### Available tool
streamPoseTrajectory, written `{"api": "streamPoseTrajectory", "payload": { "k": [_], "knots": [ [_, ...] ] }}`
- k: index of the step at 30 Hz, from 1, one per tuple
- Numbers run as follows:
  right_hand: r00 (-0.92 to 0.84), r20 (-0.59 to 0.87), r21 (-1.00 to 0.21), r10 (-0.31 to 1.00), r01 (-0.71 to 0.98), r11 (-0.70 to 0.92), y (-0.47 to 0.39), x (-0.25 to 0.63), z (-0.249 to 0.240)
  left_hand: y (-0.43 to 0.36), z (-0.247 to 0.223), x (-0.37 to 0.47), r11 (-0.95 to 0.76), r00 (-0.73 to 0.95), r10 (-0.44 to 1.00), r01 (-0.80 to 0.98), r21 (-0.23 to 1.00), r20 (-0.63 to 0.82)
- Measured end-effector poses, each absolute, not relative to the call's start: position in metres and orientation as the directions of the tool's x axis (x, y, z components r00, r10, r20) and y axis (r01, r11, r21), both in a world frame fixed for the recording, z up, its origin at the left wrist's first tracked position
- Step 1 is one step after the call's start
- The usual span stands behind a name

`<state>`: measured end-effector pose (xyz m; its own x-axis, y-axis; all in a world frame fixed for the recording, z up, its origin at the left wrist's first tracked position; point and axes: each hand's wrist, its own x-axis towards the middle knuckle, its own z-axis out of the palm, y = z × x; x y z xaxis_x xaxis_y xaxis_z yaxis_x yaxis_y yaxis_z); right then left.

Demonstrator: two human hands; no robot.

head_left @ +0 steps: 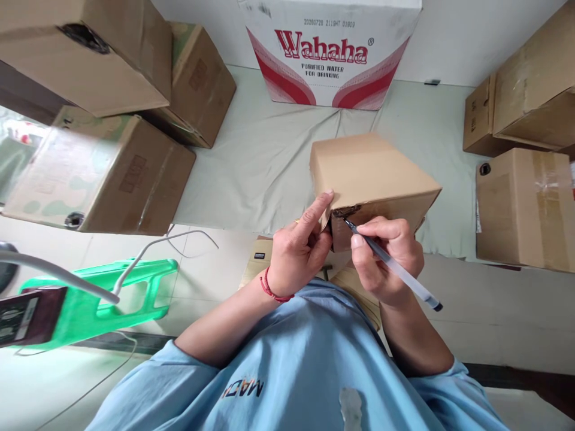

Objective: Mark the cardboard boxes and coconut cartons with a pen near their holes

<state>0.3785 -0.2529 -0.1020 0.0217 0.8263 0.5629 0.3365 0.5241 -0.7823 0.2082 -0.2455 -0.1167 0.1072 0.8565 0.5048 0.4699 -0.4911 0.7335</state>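
Note:
A plain brown cardboard box [368, 167] sits near my body at the front of the cloth-covered table. Dark scribbled ink [347, 212] marks its near edge, beside the left corner. My right hand [389, 257] grips a pen [399, 272] with a clear barrel and dark ends, its tip at the inked patch. My left hand [300, 245] holds the box's near left corner, index finger laid along the top and thumb curled by the side. The other left fingers are partly hidden behind the corner.
A white and red Wahaha water carton [332, 60] stands at the back. Brown boxes are stacked at left [135, 173] and right [521, 206]. On the floor at left is a green plastic stool [157, 287], with a grey cable [135, 272] crossing near it.

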Motion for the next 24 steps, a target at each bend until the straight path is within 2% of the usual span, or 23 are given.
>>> {"api": "streamPoseTrajectory", "payload": {
  "k": [4, 7, 17, 24],
  "knots": [
    [0.029, 0.583, -0.749, 0.812, 0.407, 0.523, -0.2523, 0.3764, -0.1008, -0.2449, -0.1167, 0.2064, -0.482, 0.109, 0.859, 0.499, 0.72, 0.5],
    [0.11, 0.556, -0.778, 0.824, 0.417, 0.469, -0.2535, 0.3761, -0.1047, -0.2445, -0.1169, 0.2056, -0.482, 0.106, 0.858, 0.508, 0.714, 0.503],
    [0.225, 0.489, -0.851, 0.843, 0.337, 0.404, -0.2543, 0.377, -0.1045, -0.2429, -0.1155, 0.2062, -0.48, 0.096, 0.861, 0.48, 0.734, 0.499],
    [0.222, 0.521, -0.849, 0.824, 0.234, 0.474, -0.2513, 0.3762, -0.1082, -0.2428, -0.1161, 0.2063, -0.481, 0.099, 0.861, 0.476, 0.736, 0.499]
  ]
}}
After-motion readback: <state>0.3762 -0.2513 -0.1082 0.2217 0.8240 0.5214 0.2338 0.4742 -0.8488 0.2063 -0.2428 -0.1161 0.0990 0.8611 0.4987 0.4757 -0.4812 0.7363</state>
